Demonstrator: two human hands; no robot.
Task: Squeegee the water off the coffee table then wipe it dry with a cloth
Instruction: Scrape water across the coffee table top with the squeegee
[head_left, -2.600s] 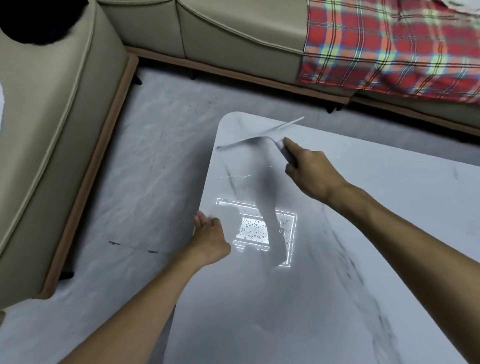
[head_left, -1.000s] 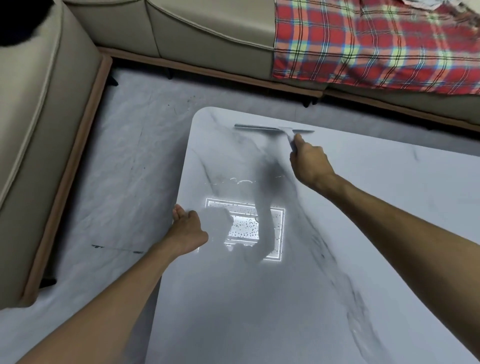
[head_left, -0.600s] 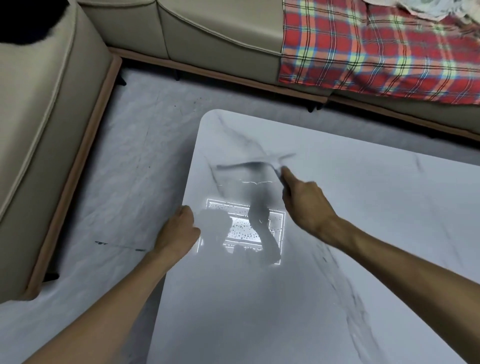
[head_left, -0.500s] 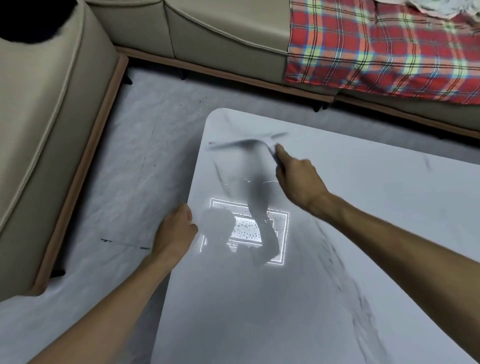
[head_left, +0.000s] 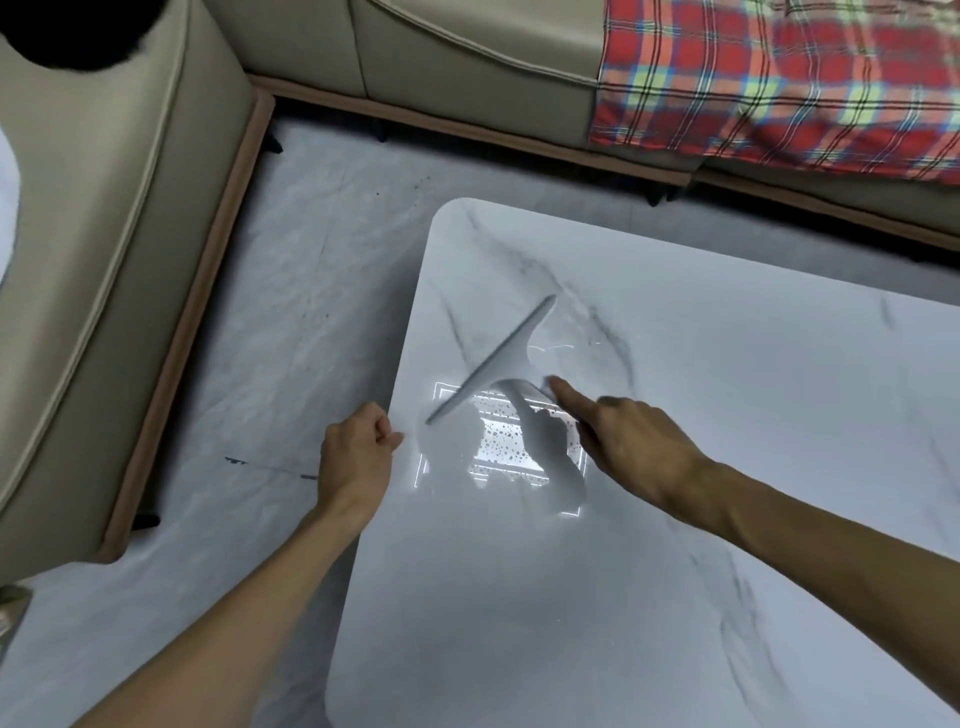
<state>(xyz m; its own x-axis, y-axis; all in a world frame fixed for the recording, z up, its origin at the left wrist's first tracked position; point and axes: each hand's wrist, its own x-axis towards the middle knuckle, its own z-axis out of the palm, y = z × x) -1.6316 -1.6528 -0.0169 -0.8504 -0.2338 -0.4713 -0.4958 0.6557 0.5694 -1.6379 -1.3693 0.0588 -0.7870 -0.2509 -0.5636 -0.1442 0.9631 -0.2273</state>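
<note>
Beige sofa (head_left: 467, 78), red plaid blanket (head_left: 779, 88), grey marbled floor (head_left: 311, 291)

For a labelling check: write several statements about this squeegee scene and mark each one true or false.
1. The right hand holds the squeegee. True.
2. The squeegee's blade lies parallel to the far edge of the coffee table. False: it lies diagonally, near the left edge.
3. The left hand holds a cloth. False: no cloth shows in it; it sits at the table's left edge.
4. A plaid blanket covers part of the sofa. True.
</note>
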